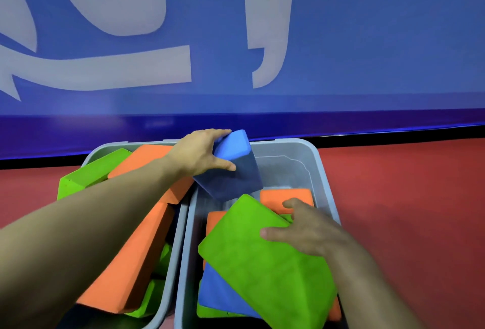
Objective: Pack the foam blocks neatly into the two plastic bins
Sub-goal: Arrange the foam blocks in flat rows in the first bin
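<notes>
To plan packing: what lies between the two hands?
In the head view, the held blue block and green block lie between the left hand and right hand.

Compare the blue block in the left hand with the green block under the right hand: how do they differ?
The blue block is gripped by the left hand and raised, tilted, over the far end of the right bin; the green block lies slanted on other blocks in that bin, the right hand gripping its edge. The green block's broad face shows; the blue block shows an end and a side. Both are matte foam with rounded edges.
</notes>
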Tool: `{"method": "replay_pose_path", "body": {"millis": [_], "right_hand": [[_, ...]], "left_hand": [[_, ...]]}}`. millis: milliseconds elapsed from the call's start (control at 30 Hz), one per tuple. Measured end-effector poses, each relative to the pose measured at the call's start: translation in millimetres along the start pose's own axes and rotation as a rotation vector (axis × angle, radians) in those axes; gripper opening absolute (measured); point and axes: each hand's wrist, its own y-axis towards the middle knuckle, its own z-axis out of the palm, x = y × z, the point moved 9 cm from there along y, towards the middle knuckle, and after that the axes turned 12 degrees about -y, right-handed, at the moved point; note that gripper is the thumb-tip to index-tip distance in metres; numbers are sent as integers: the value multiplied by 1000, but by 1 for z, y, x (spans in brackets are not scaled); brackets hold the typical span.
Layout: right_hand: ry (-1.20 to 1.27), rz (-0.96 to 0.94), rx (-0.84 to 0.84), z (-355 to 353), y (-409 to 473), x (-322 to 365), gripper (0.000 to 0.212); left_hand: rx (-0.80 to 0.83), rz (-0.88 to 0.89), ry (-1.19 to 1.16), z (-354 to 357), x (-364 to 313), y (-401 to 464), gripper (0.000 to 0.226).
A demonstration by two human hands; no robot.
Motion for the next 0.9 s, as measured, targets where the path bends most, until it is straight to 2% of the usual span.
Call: {"method": "replay_pose_path", "body": {"millis": [133,233,267,333,367,467,567,733,833,900], "right_hand": [[-79,39,104,17,4,-11,99],[-76,43,176,28,5,-14,59],[-72,39,177,29,5,-14,61],[-89,52,174,31,8,-17,91],[-91,59,175,31,8,-18,98],[-17,53,143,13,0,-19,93],[266,131,-53,-28,-9,-33,88],[524,353,-786,-95,-39,-74,99],[571,400,-941,-102,-44,-77,114],[550,394,-950,-104,-42,-74,106]], "left_hand": [[112,47,82,18,5,11,99],[168,84,120,28,3,16,99],[175,82,122,31,4,17,99],[178,64,103,35,11,17,98],[177,54,86,37,13,16,97],[173,44,37,43,17,13,96],[187,47,-20,52,21,13,94],[289,12,46,84,36,10,99],[284,-11,93,101,42,11,97],[313,-40,110,118,49,13,96]]}}
